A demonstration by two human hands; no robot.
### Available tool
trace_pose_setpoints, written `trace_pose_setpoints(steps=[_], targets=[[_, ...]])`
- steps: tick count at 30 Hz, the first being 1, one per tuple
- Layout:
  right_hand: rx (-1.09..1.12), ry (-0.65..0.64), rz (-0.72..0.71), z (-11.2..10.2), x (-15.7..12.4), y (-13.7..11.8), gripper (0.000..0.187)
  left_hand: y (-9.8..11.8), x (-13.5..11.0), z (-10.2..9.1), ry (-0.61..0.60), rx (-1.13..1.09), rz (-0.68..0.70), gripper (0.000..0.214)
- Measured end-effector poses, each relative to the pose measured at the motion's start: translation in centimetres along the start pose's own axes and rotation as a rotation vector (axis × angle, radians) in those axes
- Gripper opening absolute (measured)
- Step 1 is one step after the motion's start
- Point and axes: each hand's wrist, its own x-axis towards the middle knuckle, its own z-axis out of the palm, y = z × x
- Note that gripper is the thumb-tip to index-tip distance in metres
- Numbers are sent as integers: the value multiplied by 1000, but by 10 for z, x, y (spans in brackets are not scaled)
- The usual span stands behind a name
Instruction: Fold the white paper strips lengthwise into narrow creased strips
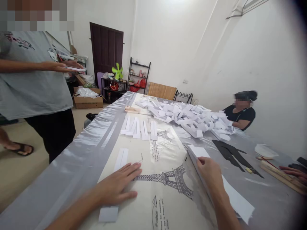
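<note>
The left hand (117,185) is lying spread over a paper strip (121,156) on the printed mat (141,209); the right hand (211,172) is pinching white sheets (237,198), which are lying along the mat's right side on the table (79,179).

Mat (139,212) lengthwise on bench (80,163). Left hand (118,187) on mat, paper strip (121,156) just beyond; right hand (209,172) on paper stack (236,196) along mat's right edge. Row of strips (136,130) farther up mat, paper heap (189,116) to right. Rack (140,65) behind bench.
</note>
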Motion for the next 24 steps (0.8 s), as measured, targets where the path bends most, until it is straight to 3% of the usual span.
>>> trace_pose_setpoints(steps=[10,15,17,20,24], targets=[[-51,-74,139,-10,0,-6,21,-3,1,4,6,-27,12,71],[43,-117,44,-16,-3,-10,25,1,1,8,31,-26,15,69],[191,-56,-34,-22,-10,-26,27,3,3,10,63,-23,-12,67],[600,26,-49,-31,-26,-63,34,7,6,12,166,-18,-73,62],[1090,-193,26,-25,-50,-109,42,10,9,9,385,-61,-165,44]])
